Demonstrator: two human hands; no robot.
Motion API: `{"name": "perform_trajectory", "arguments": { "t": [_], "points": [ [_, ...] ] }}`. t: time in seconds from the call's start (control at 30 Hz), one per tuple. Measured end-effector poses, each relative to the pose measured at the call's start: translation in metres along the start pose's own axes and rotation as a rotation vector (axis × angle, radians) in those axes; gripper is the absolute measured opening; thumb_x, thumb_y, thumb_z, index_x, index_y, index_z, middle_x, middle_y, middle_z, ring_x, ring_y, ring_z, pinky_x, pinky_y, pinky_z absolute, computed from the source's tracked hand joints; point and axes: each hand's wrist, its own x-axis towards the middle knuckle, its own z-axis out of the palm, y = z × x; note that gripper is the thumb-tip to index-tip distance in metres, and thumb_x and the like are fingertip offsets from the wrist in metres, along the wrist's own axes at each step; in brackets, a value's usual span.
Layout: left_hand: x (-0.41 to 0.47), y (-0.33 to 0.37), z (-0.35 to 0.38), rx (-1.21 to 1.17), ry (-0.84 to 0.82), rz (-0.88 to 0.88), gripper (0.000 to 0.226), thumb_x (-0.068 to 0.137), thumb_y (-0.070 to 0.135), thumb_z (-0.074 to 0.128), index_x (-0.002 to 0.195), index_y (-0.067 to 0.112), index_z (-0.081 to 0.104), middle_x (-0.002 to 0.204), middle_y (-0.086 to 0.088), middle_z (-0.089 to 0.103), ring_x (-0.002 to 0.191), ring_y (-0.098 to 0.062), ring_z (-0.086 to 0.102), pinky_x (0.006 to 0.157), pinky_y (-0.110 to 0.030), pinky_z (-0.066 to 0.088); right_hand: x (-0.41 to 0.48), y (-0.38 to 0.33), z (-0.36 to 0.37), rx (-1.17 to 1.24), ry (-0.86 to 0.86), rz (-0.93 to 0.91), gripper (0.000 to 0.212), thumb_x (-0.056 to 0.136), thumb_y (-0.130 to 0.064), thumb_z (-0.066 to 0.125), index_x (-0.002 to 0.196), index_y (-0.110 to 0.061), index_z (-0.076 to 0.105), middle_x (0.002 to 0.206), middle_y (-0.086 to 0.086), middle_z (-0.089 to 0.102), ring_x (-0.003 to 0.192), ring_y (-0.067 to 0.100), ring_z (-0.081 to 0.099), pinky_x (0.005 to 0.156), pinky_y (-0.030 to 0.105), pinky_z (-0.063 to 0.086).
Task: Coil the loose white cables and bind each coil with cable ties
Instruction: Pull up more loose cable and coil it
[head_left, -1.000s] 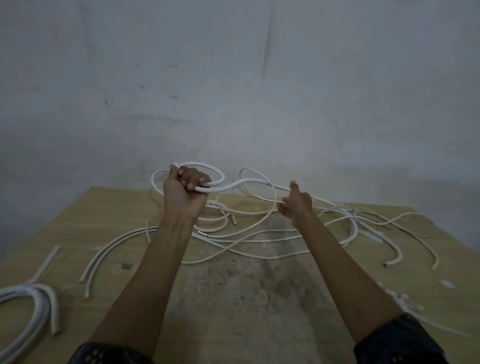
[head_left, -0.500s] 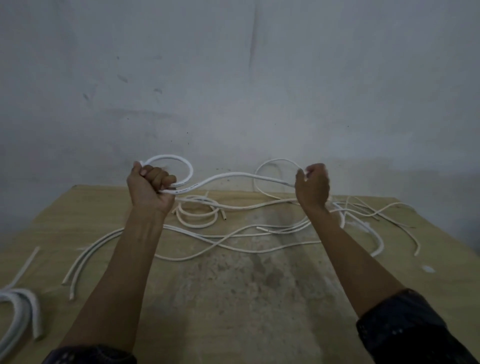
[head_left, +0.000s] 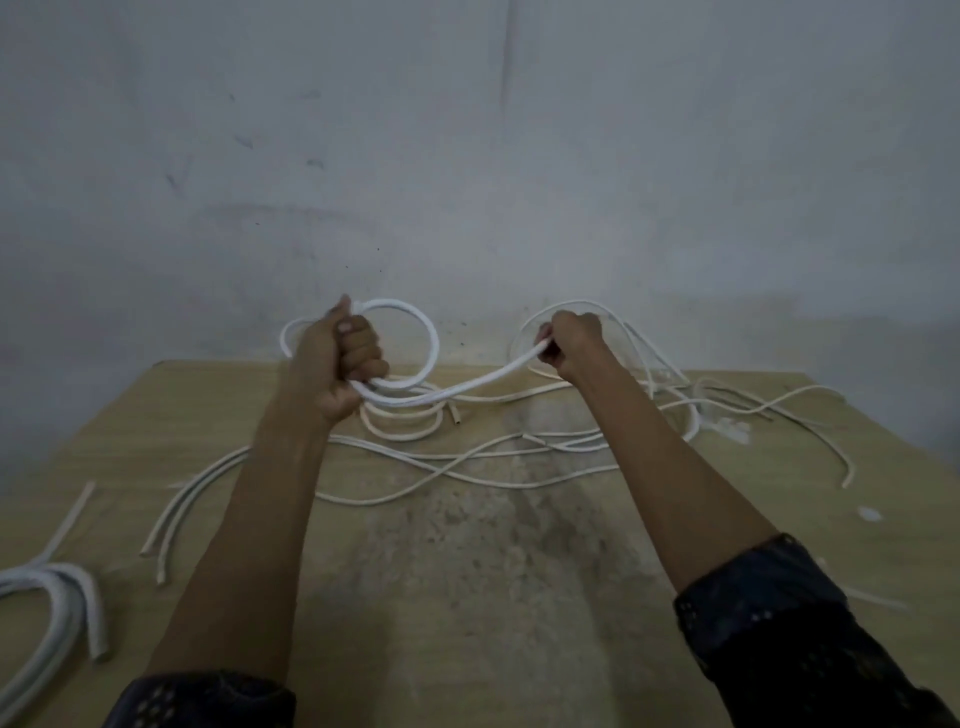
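My left hand is raised above the far side of the table and grips a loop of thick white cable, a coil about one or two turns wide. The same cable sags in an arc to my right hand, whose curled fingers pinch it further along. Beyond my right hand the cable rises in a loose arch and drops into a tangle of loose white cables spread over the wooden table. A small flat coil lies on the table below my left hand.
A bundle of thick white cable lies at the table's near left edge. Two curved cable pieces lie left of my left arm. Small white scraps sit at the right. A grey wall stands right behind the table.
My right hand went from open to gripping the cable. My left hand turned and the loop in it grew larger and more upright, with the span between the hands now sagging lower.
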Motion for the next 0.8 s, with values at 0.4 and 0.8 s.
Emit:
{"name": "perform_trajectory", "arguments": {
  "t": [0.4, 0.8],
  "points": [
    [-0.010, 0.051, -0.070, 0.112, -0.324, -0.391, 0.055, 0.104, 0.049, 0.036, 0.077, 0.009, 0.061, 0.058, 0.004, 0.023, 0.048, -0.012, 0.024, 0.050, -0.030, 0.034, 0.009, -0.050, -0.072, 0.405, -0.031, 0.128, 0.009, 0.102, -0.006, 0.043, 0.093, -0.003, 0.043, 0.065, 0.012, 0.045, 0.052, 0.019, 0.046, 0.042, 0.028, 0.054],
    [0.006, -0.031, -0.030, 0.352, -0.112, -0.478, 0.058, 0.057, 0.040, 0.095, 0.058, 0.019, 0.041, 0.053, 0.010, 0.011, 0.039, -0.006, 0.007, 0.029, -0.018, 0.020, 0.016, -0.064, -0.131, -0.853, -0.019, -0.100, 0.022, 0.091, 0.005, 0.047, 0.069, 0.004, 0.052, 0.064, 0.020, 0.056, 0.038, 0.021, 0.058, 0.045, 0.028, 0.055]
  ]
}}
